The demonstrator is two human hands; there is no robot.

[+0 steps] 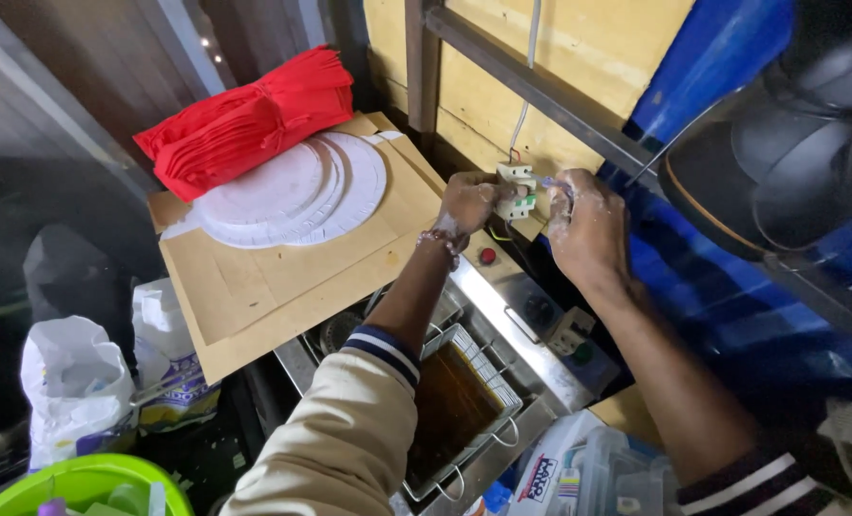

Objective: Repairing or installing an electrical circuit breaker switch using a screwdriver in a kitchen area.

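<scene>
The fingers (491, 196) of the left hand (469, 203) are closed around the side of a small white breaker switch (517, 189) fixed to the plywood wall (579, 43), steadying it. The right hand (588, 225) is pinched shut on a thin blue-handled tool (552, 182), whose tip meets the switch's right side; its exact point of contact is too small to make out. Both hands look dusted with white powder. A thin cable (525, 96) runs up from the top of the switch.

In the head view, the switch sits just above the steel fryer (521, 358), whose basket (464, 401) hangs over dark oil directly below the forearms. The step seems best done with the left hand bracing the housing firmly and the right keeping the tool square to it, using small, controlled turns, since anything dropped would likely land in the oil. To the left, white round plates (292, 191) and folded red cloth (244, 119) lie on brown cardboard (273, 277), well apart from the hands.
</scene>
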